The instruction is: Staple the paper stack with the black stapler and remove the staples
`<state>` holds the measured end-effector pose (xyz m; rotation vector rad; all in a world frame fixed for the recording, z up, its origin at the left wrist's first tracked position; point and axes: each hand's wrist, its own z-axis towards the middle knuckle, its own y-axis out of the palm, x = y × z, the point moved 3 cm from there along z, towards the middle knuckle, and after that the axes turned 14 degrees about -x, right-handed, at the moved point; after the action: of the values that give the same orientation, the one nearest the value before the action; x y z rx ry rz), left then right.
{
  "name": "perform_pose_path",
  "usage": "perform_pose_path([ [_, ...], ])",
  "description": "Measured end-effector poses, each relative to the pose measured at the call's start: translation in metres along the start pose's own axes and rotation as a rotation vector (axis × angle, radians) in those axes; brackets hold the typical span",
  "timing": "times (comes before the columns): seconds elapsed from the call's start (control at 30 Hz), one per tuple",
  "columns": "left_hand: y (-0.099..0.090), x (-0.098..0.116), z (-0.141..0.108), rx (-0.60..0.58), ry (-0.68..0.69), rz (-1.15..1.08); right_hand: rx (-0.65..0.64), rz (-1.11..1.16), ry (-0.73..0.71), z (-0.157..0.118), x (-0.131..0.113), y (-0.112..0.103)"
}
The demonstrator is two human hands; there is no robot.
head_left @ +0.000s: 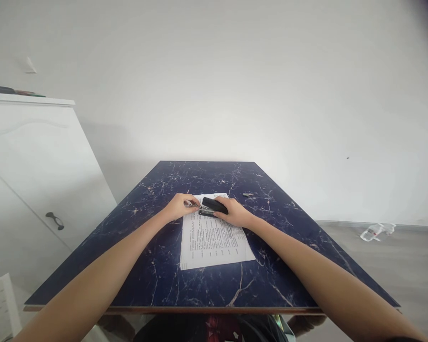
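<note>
A black stapler [214, 205] lies tilted over the upper part of some printed sheets [217, 240], its top arm raised from the metal staple channel. Wrapped around its right end is my right hand [235, 212], fingers above and thumb along the lower side. My left hand [181, 206] is at the stapler's left end, thumb and fingers pinched together. Between those fingertips is something thin and greyish, too small to name. The sheets sit on the dark blue marbled table [221, 285], printed side up.
A small greenish piece [247, 194] lies on the table right of the papers. A white cabinet [32, 156] stands at the left, with a wall behind the table. Clear plastic packaging [377, 232] is on the floor at the right.
</note>
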<state>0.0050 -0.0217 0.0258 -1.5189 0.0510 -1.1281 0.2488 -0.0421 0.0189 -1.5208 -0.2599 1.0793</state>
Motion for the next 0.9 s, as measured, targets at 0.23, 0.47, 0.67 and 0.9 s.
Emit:
perform_pose_path([
  [0.23, -0.001, -0.005, 0.001, 0.002, 0.021, -0.007, -0.009, 0.018, -0.011, -0.001, -0.001, -0.001],
  [0.47, -0.003, -0.006, 0.001, -0.024, 0.017, -0.084, -0.013, 0.027, -0.006, -0.001, 0.002, -0.001],
  [0.67, -0.008, -0.007, -0.004, -0.09, 0.04, -0.034, -0.012, 0.034, -0.004, 0.0, 0.001, 0.0],
  [0.9, -0.015, -0.018, -0.012, -0.173, 0.009, -0.144, 0.069, 0.087, -0.023, -0.004, 0.001, -0.004],
])
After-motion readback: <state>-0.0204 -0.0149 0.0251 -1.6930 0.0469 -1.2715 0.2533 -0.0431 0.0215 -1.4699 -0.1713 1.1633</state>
